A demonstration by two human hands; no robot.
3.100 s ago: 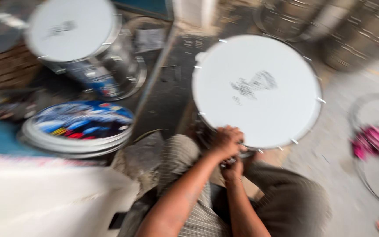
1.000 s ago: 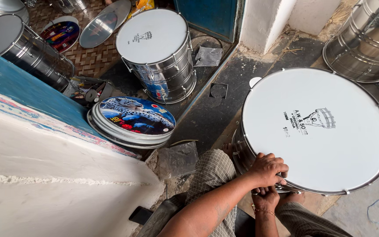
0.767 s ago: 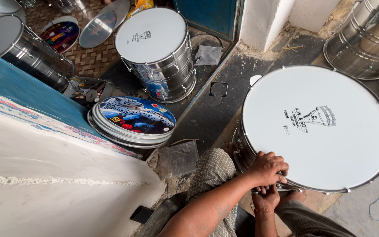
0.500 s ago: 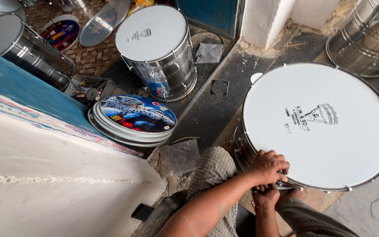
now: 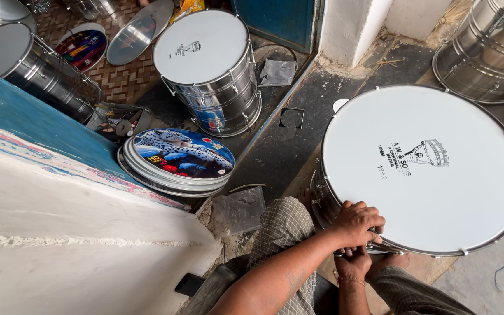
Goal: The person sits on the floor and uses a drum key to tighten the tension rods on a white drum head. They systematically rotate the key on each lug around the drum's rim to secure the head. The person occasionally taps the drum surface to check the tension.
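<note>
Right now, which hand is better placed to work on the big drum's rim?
Probably the left hand: it lies on top, right at the near rim of the big drum. The right hand sits lower, mostly hidden beneath it.

The left hand (image 5: 357,224) covers most of the right hand (image 5: 352,263) at the near rim of the large drum (image 5: 424,169); whatever the fingers grip there is hidden. The drum's shell lies mostly under its white head. The steel drum (image 5: 488,52) at top right is cut off by the picture's edge, as is the drum (image 5: 27,67) at top left. The small objects in the tray (image 5: 118,122) are too small to tell, possibly hardware.
</note>
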